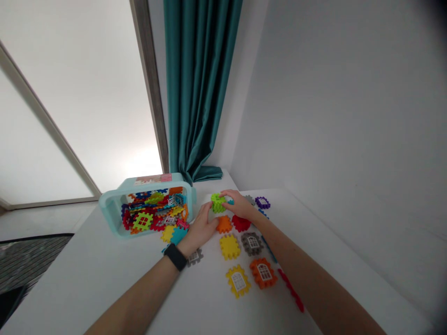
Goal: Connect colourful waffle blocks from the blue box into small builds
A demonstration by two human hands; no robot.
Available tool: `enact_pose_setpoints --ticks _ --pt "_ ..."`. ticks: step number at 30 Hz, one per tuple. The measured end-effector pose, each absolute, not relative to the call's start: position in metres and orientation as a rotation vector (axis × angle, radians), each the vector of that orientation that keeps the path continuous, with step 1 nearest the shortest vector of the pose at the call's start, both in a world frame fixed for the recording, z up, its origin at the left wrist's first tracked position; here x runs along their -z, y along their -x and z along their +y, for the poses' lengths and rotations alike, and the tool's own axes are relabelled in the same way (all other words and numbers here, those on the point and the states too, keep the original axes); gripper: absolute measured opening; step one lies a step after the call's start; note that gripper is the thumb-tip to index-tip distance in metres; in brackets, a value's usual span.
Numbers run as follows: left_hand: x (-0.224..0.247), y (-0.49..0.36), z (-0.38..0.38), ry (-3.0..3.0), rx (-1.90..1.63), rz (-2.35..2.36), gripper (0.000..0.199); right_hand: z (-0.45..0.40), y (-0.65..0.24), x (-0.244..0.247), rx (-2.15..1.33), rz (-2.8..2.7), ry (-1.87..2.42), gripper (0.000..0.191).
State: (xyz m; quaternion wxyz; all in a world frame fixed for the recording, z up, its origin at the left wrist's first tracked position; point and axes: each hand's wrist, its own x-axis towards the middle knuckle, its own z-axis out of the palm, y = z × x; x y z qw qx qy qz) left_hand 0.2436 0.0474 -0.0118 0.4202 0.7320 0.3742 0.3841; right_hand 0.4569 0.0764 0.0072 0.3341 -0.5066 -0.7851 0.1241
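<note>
A lime-green notched building block [218, 203] stands on the white table between my two hands. My right hand [239, 204] reaches over from the right, its fingers closed on the top and right side of this block. From the left, my left hand [201, 227] holds the block's left edge with its fingers; the thumb lies lower, beside an orange block [224, 224]. Beneath my right wrist sits a red block [241, 223], partly covered. A grey window piece [194, 257] is partly hidden by my left wrist, which wears a black band.
A light-blue bin [113, 214] full of colourful notched pieces stands at left, with yellow [168, 233] and blue pieces beside it. Nearer me are yellow [229, 246], grey [252, 244] and orange window blocks [263, 272]. A purple block [262, 202] lies farther right, near the wall.
</note>
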Motion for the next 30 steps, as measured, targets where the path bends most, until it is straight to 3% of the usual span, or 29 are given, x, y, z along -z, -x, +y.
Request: enact_pose_setpoints --ticks 16,30 --pt "0.019 -0.242 0.048 -1.846 -0.996 0.922 0.054 0.075 -0.458 -0.004 -0.239 -2.083 1.356 0.031" --pt "-0.004 -0.217 0.020 -1.952 -0.922 0.899 0.048 0.034 -0.442 -0.026 -0.126 -2.082 1.291 0.025"
